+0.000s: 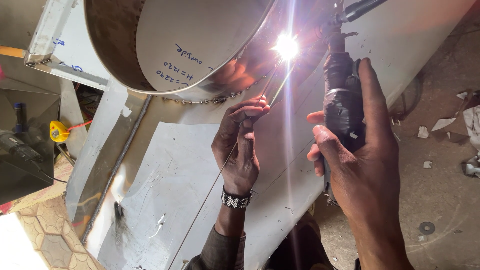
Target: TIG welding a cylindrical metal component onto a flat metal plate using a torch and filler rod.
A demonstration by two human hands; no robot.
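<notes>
My right hand (357,165) grips a black taped welding torch (341,95), its tip pointing up at a bright white arc (286,46). My left hand (241,145), with a beaded wristband, pinches a thin filler rod (210,192) that runs up to the arc. The arc sits on the seam (210,100) where a curved steel cylinder (195,40) meets a flat steel sheet (175,175). A row of tack welds shows along that seam to the left of the arc.
A yellow tape measure (59,131) and a dark power tool (17,145) lie at the left. Paper scraps (440,125) and a washer (426,228) litter the concrete floor at the right. A welded steel frame (55,45) stands at the top left.
</notes>
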